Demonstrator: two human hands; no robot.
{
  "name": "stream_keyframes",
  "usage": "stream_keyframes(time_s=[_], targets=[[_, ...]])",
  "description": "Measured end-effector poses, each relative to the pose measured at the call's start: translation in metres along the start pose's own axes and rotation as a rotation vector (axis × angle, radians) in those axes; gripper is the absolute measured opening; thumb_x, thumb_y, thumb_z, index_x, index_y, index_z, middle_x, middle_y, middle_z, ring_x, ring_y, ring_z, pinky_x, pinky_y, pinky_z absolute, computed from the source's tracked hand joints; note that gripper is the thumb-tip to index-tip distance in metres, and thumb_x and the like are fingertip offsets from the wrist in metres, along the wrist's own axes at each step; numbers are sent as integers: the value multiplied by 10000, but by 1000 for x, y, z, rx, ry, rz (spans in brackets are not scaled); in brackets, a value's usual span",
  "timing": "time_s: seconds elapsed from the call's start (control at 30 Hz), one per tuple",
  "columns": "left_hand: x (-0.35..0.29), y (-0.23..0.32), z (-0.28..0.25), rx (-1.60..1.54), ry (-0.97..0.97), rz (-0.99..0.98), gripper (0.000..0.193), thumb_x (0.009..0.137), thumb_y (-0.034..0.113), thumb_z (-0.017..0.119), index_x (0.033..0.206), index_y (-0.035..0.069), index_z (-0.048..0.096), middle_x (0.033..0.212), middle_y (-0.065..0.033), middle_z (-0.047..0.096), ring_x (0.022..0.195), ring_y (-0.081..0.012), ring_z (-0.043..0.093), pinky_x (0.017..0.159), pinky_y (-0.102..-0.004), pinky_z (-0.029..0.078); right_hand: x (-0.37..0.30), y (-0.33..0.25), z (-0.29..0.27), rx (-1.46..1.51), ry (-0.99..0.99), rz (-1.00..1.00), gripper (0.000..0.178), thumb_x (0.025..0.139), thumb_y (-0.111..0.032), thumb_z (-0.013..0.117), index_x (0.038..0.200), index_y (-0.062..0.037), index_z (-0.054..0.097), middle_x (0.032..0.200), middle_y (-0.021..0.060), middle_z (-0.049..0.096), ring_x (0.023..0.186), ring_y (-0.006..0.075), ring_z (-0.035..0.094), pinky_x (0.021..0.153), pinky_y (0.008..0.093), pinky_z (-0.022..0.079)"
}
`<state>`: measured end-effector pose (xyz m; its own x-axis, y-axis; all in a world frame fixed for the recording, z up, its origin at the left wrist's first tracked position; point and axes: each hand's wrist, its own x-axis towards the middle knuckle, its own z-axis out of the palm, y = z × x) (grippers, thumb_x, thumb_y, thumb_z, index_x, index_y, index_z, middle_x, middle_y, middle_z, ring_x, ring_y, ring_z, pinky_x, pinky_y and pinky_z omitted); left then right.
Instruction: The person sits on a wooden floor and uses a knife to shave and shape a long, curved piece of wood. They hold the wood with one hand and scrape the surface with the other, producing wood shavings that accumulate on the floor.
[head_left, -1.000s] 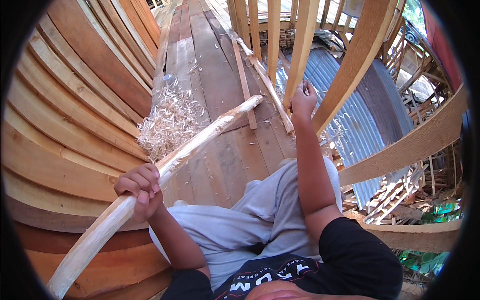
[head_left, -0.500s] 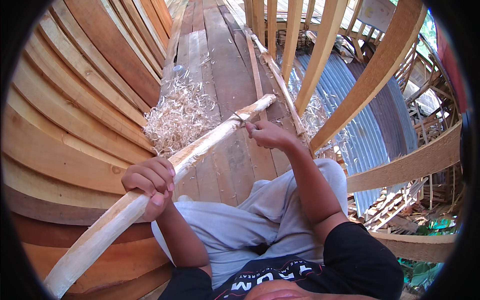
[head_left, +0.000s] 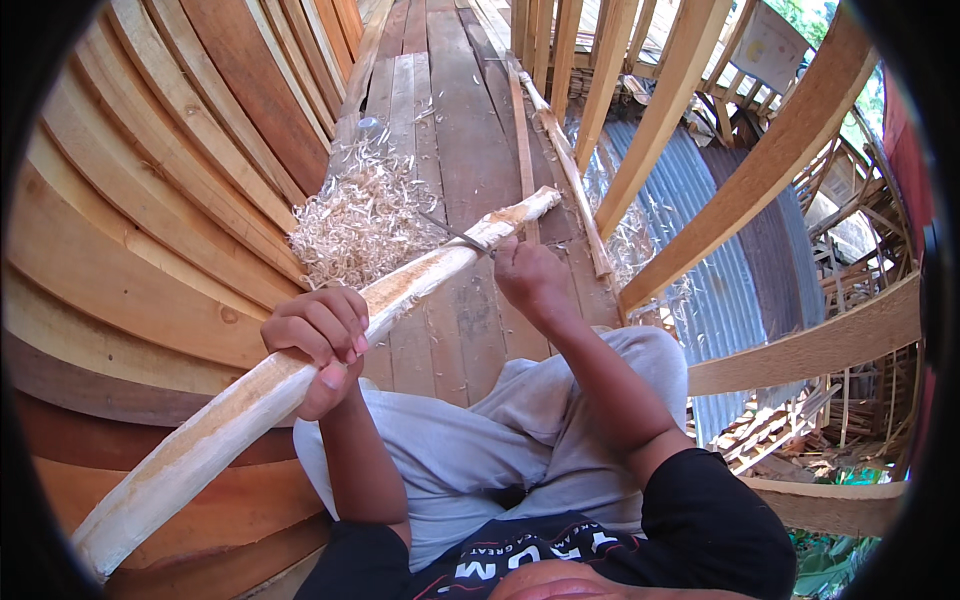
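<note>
A long pale peeled wooden pole slants from the lower left up to the centre of the view. My left hand is wrapped round its middle. Near the far end, my right hand is closed in a fist on the handle of a knife, though the fingers hide the handle itself. The dark narrow blade lies across the top of the pole, its tip reaching out past the left side. Brownish strips mark the pole's upper face, and its far tip looks rough.
Curled wood shavings are heaped on the plank floor beyond the pole. A thinner peeled stick lies beside the wooden railing slats at right. Stacked boards form the left side. Corrugated metal sheets show below the railing.
The pole has rolled or tilted a little, and its brown strip shows more. My right fist has turned upright, and more of the blade now sticks out to the left.
</note>
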<state>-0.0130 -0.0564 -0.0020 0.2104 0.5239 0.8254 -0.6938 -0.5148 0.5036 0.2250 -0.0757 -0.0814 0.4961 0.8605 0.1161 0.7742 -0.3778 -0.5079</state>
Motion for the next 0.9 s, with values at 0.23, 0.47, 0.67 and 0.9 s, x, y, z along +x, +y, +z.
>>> stream_keyframes(time_s=[0.23,0.47,0.67,0.9], targets=[[3,-3,0,20,-46,11,206,634,112,643,591,108,441,521,-21,510,486,-157,506,549,-299,419,-1,5,-2,29,13,-125,533,938,-330,354,663,14,656,685,239,637,675,426,638,663,526,509],[2,3,-11,23,-75,11,211,635,117,650,592,105,444,521,-21,515,488,-163,517,562,-308,428,-31,-39,-25,6,-117,-121,551,950,-340,349,670,26,651,692,261,625,677,444,627,688,535,502],[0,-11,-8,55,-13,32,225,643,125,651,576,110,438,518,-21,518,484,-163,516,547,-304,431,20,10,8,24,-1,-70,553,946,-336,347,658,21,656,693,270,623,663,438,632,689,546,500],[1,-2,-5,35,-45,20,211,643,120,638,583,99,436,519,-26,511,485,-166,520,549,-307,433,5,5,7,11,61,-150,530,928,-333,361,652,5,662,656,236,631,622,426,631,636,538,504]])
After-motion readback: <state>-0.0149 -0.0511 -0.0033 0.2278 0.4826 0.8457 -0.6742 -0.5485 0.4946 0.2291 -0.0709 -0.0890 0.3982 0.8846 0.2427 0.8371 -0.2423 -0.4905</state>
